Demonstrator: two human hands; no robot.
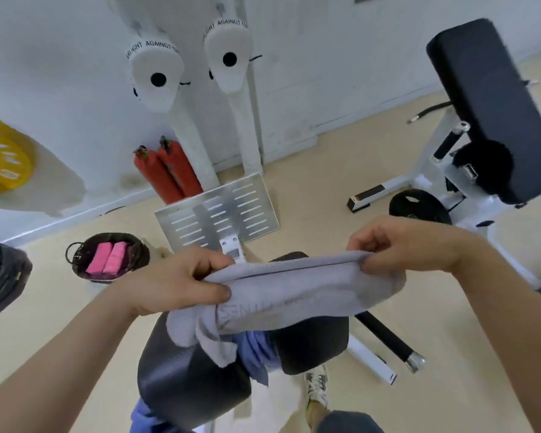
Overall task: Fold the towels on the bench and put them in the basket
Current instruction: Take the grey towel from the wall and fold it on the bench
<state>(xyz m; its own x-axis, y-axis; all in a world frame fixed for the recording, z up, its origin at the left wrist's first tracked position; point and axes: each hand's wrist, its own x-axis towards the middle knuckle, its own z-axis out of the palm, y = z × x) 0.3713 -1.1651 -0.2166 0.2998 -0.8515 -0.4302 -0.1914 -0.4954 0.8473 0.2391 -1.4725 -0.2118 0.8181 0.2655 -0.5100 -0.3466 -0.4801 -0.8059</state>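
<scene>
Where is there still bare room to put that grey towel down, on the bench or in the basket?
The bench is bare at its near left end, beside the blue towel. Its middle is crowded: the grey towel hangs over the blue one. In the basket, two pink towels fill the centre, leaving slim gaps by the rim.

One grey towel (294, 295), two pink towels (107, 257) (one basket (77, 264)).
</scene>
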